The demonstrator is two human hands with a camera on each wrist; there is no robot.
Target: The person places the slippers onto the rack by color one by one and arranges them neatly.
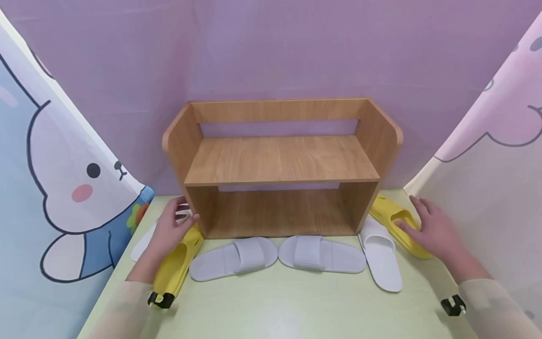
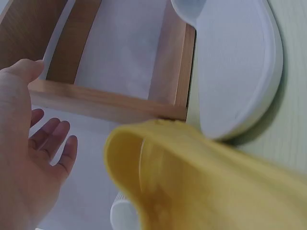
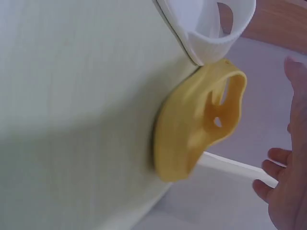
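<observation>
My left hand (image 1: 169, 230) hovers by the lower left side of a small wooden shelf (image 1: 279, 162), fingers loosely spread and nothing in them. Below it lies a yellow slipper (image 1: 175, 268), and a white slipper (image 1: 143, 244) is partly hidden behind the hand and wrist. On the other side my right hand (image 1: 436, 233) is held over a second yellow slipper (image 1: 387, 210), its fingers apart and holding nothing. The right wrist view shows a gap between that hand (image 3: 285, 187) and the yellow slipper (image 3: 177, 129). Beside it lies another white slipper (image 1: 384, 268).
Two light grey slippers (image 1: 218, 261) (image 1: 343, 256) lie toe to toe before the shelf. Both shelf levels hold nothing visible. A purple cloth (image 1: 279, 52) hangs behind, with cartoon-printed cloths (image 1: 72, 169) at the sides. The pale table (image 1: 271, 310) extends toward me.
</observation>
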